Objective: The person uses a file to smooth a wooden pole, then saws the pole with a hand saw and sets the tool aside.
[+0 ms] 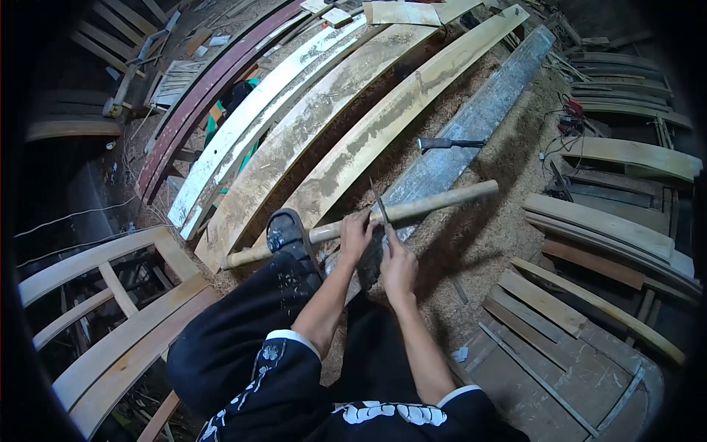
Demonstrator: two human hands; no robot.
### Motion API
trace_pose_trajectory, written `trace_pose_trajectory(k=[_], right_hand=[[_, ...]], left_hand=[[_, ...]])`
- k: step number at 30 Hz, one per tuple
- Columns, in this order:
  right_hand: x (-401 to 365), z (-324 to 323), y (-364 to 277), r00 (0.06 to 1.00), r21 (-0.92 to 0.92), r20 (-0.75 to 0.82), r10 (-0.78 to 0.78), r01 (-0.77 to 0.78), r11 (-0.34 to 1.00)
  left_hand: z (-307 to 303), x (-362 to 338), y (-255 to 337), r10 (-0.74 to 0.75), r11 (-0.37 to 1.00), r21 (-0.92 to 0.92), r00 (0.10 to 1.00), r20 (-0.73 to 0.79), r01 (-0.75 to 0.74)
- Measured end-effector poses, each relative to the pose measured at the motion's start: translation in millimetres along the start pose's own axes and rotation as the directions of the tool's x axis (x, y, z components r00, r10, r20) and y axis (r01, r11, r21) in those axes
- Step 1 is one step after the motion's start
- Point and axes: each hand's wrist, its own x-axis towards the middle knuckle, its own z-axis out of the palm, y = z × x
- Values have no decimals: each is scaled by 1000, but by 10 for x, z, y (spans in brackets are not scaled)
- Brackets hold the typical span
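Observation:
A long round wooden pole (442,199) lies across the planks, with my foot in a dark sandal (286,232) against it. My left hand (356,234) is wrapped on the pole near its middle. In my right hand (398,267) is a thin-bladed tool (379,197), its handle gripped and its blade upright across the pole, just right of my left hand. Beyond the pole, a dark-handled tool (449,143) rests on a grey weathered plank (479,118).
Curved pale planks (390,110) and a dark red one (213,88) stretch ahead. Wooden frames (118,295) stand at the left. At the right are stacked boards (604,228), red clamps with cables (571,118) and a worn panel (582,376). Shavings cover the floor (508,177).

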Motion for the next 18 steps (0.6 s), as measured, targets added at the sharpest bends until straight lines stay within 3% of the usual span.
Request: trace_pose_trajectory(k=[1, 3, 5, 7, 9, 13, 17, 18], right_hand=[[71, 25, -93, 999, -46, 9, 34, -33, 998], [102, 240, 56, 994, -5, -96, -55, 55, 998], [109, 176, 175, 1000, 104, 2, -23, 23, 994], [67, 184, 193, 1000, 81, 10, 12, -13, 997], [77, 213, 141, 994, 85, -94, -63, 72, 994], [150, 10, 28, 1000, 118, 18, -24, 22, 993], [-44, -662, -146, 991, 57, 135, 26, -34, 998], [-163, -804, -123, 988, 147, 144, 47, -69, 987]], left_hand=[[-14, 82, -17, 17, 999, 28, 1000, 0, -17], [-92, 125, -47, -17, 999, 34, 1000, 20, 16], [-86, 144, -18, -55, 998, 12, 997, 60, 54], [-11, 97, -62, -8, 1000, 1, 1000, 28, 8], [17, 102, -94, 18, 999, 44, 999, -40, -16], [-18, 118, -129, 12, 1000, 19, 1000, -6, -12], [-106, 125, -36, -32, 999, -33, 999, 16, 33], [-97, 119, -7, -21, 1000, -4, 999, -24, 21]])
